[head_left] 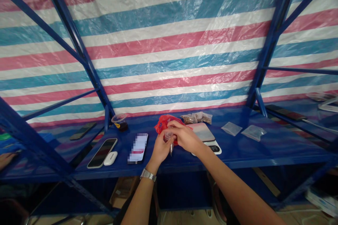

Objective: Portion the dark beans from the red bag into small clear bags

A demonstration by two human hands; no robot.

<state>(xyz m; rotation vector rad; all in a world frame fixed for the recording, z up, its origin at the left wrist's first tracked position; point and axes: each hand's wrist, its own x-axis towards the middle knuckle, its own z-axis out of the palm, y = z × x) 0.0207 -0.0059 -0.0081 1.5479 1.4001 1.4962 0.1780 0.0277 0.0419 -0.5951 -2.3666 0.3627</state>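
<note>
My left hand (160, 147), with a metal-band watch (148, 174) on its wrist, and my right hand (185, 135) meet at the middle of the blue shelf. Both are closed, fingers pinching a small clear plastic bag (169, 135). A thin, shiny piece (171, 149) sticks out below the fingers; whether it belongs to the bag I cannot tell. Directly behind my hands lies a crumpled red plastic bag (163, 122), partly covered by them. Beside my right hand sits a white digital scale (213, 147) with a flat tray (202, 132) on top.
Filled clear bags (206, 117) lie behind the scale. To the right are two flat clear bags (231, 128). On the left are a lit phone (138, 148), a dark-screened phone (102, 153), a white earbud case (110, 158) and a cup of dark liquid (121, 124). Blue posts (76, 42) flank the shelf.
</note>
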